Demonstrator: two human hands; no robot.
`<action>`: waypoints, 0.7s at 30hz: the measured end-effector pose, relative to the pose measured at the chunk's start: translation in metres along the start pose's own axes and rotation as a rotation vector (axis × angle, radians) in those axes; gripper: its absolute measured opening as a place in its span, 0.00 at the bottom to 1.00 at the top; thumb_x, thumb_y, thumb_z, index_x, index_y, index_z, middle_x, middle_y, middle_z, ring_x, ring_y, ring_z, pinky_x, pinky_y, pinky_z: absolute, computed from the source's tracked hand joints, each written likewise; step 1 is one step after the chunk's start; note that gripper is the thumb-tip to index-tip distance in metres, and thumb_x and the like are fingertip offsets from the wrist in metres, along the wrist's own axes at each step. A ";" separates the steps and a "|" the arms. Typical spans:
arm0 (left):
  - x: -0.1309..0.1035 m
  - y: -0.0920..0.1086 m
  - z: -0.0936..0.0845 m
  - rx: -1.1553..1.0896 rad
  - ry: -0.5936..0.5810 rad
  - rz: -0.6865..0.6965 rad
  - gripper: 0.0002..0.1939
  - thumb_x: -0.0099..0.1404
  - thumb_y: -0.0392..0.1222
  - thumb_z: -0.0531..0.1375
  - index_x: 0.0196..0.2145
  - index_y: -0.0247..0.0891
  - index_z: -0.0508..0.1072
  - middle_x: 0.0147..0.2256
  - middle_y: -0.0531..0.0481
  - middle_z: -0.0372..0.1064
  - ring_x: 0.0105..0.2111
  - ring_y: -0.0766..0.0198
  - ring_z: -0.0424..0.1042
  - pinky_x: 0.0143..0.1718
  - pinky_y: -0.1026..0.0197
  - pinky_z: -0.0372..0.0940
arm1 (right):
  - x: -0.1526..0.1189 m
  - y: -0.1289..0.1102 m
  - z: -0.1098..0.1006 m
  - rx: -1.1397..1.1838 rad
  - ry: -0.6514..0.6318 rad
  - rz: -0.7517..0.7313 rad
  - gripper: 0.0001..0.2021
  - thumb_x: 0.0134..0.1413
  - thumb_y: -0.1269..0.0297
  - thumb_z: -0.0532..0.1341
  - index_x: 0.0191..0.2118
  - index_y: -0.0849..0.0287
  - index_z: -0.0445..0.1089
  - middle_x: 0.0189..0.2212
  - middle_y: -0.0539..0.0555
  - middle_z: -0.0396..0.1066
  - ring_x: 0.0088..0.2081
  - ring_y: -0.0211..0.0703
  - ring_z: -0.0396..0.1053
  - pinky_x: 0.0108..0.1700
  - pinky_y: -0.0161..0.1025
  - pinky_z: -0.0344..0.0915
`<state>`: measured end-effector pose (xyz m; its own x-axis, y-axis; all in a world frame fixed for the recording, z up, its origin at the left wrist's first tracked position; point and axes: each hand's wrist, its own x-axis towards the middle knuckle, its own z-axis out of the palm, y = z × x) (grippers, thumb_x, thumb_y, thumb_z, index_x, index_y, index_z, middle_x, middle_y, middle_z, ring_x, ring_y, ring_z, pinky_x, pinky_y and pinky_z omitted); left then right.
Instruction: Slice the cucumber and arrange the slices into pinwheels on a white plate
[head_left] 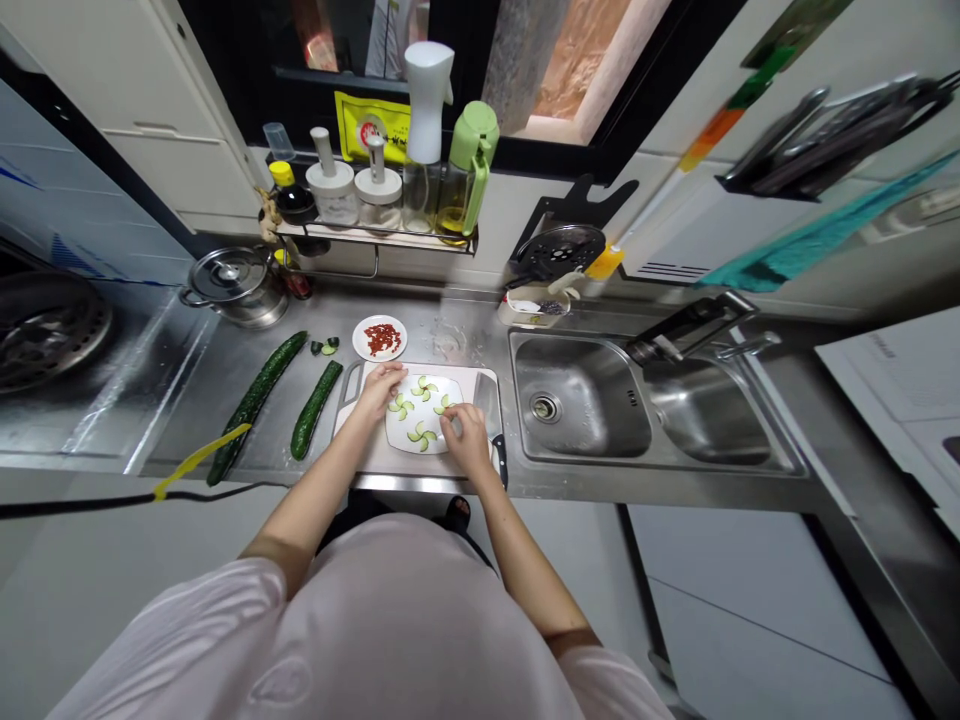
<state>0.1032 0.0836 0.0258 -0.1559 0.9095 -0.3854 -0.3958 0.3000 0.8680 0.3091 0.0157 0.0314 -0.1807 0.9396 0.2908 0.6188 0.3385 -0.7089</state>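
Observation:
A white squarish plate (422,411) lies on a pale cutting board (375,458), with thin green cucumber slices (421,436) set in pinwheel shapes near its sides. My left hand (380,387) is closed at the plate's far left corner, fingers along the rim. Over the plate's right side, my right hand (468,436) pinches at a cucumber slice (443,403); its fingertips partly cover that pinwheel. A knife with a black handle (501,460) rests along the board's right side, partly behind my right hand. Beyond the board stands a small plate of chopped red pieces (381,338).
Left of the board lie a long cucumber (259,405), a cut cucumber (316,410) and small cucumber ends (328,347). A lidded pot (238,285) stands behind them. A double sink (585,395) is at right. Bottles and jars fill a wall shelf (375,238).

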 end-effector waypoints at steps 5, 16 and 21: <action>-0.035 -0.015 0.008 0.145 -0.152 0.036 0.18 0.42 0.42 0.71 0.31 0.37 0.71 0.24 0.56 0.67 0.23 0.72 0.65 0.25 0.68 0.58 | 0.006 -0.007 0.000 0.026 -0.040 -0.031 0.08 0.61 0.64 0.54 0.39 0.55 0.70 0.38 0.55 0.69 0.44 0.48 0.64 0.48 0.44 0.60; -0.062 -0.019 0.000 0.271 -0.293 0.053 0.17 0.45 0.44 0.71 0.32 0.38 0.74 0.27 0.51 0.71 0.30 0.65 0.71 0.34 0.62 0.65 | 0.010 -0.022 -0.004 0.012 -0.143 -0.151 0.09 0.62 0.64 0.54 0.41 0.55 0.72 0.38 0.56 0.67 0.44 0.48 0.62 0.48 0.44 0.61; -0.069 -0.017 -0.002 0.266 -0.317 0.035 0.17 0.45 0.44 0.71 0.33 0.37 0.73 0.28 0.52 0.71 0.29 0.67 0.71 0.34 0.63 0.65 | 0.008 -0.022 -0.003 0.003 -0.179 -0.124 0.08 0.62 0.63 0.55 0.40 0.54 0.72 0.39 0.56 0.67 0.45 0.49 0.62 0.48 0.45 0.61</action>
<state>0.1184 0.0154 0.0367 0.1380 0.9515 -0.2749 -0.1411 0.2936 0.9455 0.2960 0.0153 0.0513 -0.3884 0.8849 0.2571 0.5814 0.4517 -0.6767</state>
